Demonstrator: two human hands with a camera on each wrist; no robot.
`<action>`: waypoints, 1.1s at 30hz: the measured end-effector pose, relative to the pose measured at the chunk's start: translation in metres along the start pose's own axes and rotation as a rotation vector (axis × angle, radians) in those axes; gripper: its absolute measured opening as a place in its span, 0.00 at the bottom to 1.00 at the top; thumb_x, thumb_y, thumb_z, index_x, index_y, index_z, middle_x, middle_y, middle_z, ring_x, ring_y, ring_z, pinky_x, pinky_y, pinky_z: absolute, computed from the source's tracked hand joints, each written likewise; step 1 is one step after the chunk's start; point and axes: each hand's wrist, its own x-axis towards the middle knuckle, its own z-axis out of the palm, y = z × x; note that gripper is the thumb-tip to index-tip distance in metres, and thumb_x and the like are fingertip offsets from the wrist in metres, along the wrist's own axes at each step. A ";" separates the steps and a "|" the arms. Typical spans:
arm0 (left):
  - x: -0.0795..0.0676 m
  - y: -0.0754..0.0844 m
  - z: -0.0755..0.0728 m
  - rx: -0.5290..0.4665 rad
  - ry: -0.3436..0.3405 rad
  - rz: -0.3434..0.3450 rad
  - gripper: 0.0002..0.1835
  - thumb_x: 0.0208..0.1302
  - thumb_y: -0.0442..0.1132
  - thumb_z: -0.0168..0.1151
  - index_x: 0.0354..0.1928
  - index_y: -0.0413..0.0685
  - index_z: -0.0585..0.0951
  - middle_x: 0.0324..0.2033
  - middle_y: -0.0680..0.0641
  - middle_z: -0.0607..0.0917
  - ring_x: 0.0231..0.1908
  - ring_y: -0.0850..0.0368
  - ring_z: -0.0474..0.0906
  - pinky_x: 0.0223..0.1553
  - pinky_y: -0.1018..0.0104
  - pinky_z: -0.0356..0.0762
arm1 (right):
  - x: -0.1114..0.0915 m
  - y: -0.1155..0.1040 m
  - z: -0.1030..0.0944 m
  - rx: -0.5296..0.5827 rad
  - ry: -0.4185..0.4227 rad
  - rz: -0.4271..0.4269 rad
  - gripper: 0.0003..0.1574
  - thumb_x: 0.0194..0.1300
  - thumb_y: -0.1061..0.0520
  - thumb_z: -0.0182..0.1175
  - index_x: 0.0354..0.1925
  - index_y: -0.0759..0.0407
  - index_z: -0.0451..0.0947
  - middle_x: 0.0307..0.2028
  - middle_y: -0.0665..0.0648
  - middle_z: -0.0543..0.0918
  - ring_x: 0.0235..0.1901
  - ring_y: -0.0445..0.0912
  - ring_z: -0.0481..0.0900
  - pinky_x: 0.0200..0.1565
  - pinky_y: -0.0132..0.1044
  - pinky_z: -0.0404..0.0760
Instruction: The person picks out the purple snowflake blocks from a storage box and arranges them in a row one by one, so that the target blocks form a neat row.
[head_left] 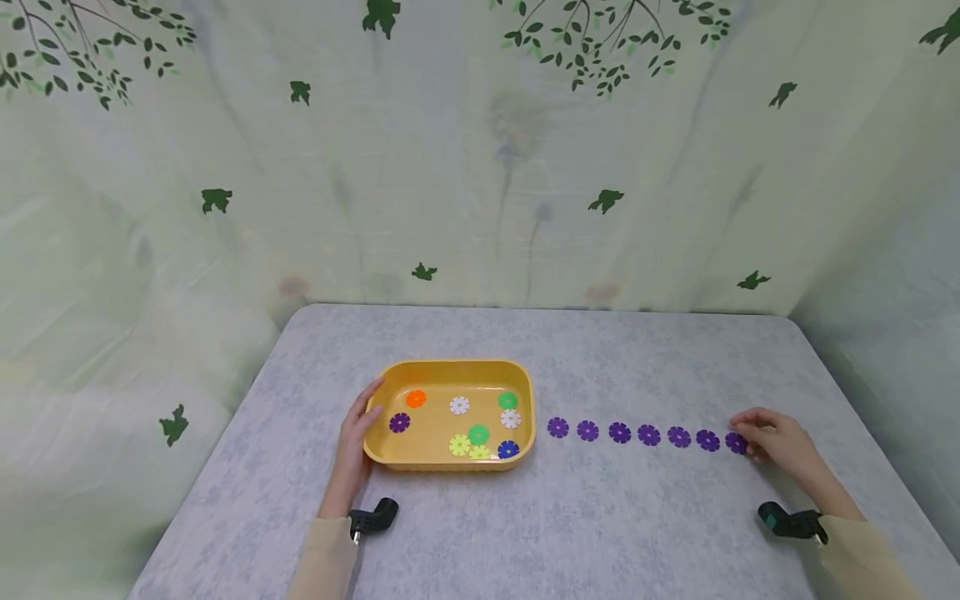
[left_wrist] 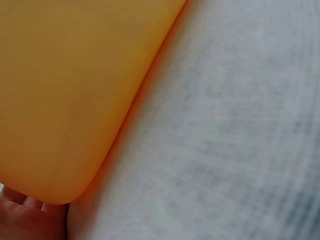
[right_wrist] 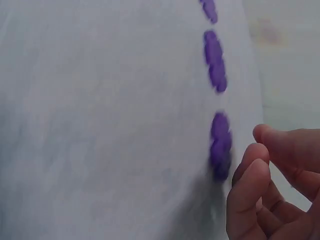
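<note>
My left hand [head_left: 354,437] holds the left side of a yellow plastic tray [head_left: 442,467], thumb over the rim; in the left wrist view its fingers [left_wrist: 25,215] show at the tray's corner. Inside the tray lie notched, flower-shaped discs: an orange disc [head_left: 416,398], a purple one [head_left: 400,422], a blue one [head_left: 508,449], and green, white and yellow ones. My right hand [head_left: 780,446] is at the rightmost purple disc [head_left: 735,442] of a row on the table. In the right wrist view, its loosely bent fingers [right_wrist: 247,200] are beside that disc [right_wrist: 220,145], with nothing between them and the thumb.
Several purple discs [head_left: 619,432] form a spaced, nearly straight row from the tray's right side to my right hand. The grey table [head_left: 570,533] ends at the back against a pale curtain [head_left: 465,167] printed with leaves. Each wrist wears a black camera [head_left: 787,521].
</note>
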 end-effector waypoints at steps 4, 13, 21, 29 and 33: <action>0.000 0.000 0.001 -0.009 0.006 0.008 0.24 0.74 0.42 0.47 0.70 0.50 0.65 0.70 0.53 0.62 0.69 0.60 0.52 0.68 0.66 0.50 | 0.006 -0.019 0.008 0.058 -0.011 -0.039 0.24 0.74 0.51 0.49 0.52 0.73 0.71 0.33 0.60 0.76 0.27 0.45 0.73 0.27 0.33 0.78; -0.001 0.001 0.001 -0.021 0.011 0.009 0.23 0.74 0.41 0.47 0.69 0.51 0.66 0.69 0.53 0.62 0.69 0.60 0.53 0.69 0.64 0.49 | 0.028 -0.099 0.052 0.271 -0.197 -0.154 0.25 0.74 0.53 0.49 0.56 0.74 0.67 0.39 0.67 0.75 0.31 0.47 0.74 0.35 0.38 0.81; -0.001 0.000 0.001 -0.029 0.005 0.020 0.23 0.74 0.40 0.46 0.69 0.51 0.66 0.69 0.54 0.62 0.69 0.61 0.53 0.69 0.66 0.49 | 0.037 -0.174 0.113 0.382 -0.354 -0.200 0.22 0.72 0.55 0.53 0.54 0.73 0.70 0.38 0.64 0.76 0.32 0.49 0.75 0.40 0.44 0.81; 0.001 -0.001 0.001 -0.063 -0.003 0.061 0.23 0.74 0.35 0.45 0.69 0.45 0.65 0.69 0.50 0.63 0.69 0.59 0.54 0.66 0.72 0.53 | 0.044 -0.232 0.165 0.435 -0.524 -0.254 0.20 0.71 0.57 0.53 0.54 0.70 0.71 0.41 0.65 0.77 0.32 0.48 0.75 0.39 0.43 0.81; 0.001 0.000 0.000 -0.051 -0.007 0.066 0.23 0.74 0.35 0.45 0.69 0.45 0.66 0.69 0.49 0.63 0.69 0.58 0.54 0.66 0.72 0.53 | 0.048 -0.252 0.188 0.448 -0.593 -0.250 0.17 0.71 0.58 0.53 0.53 0.66 0.73 0.43 0.65 0.77 0.34 0.51 0.76 0.40 0.43 0.81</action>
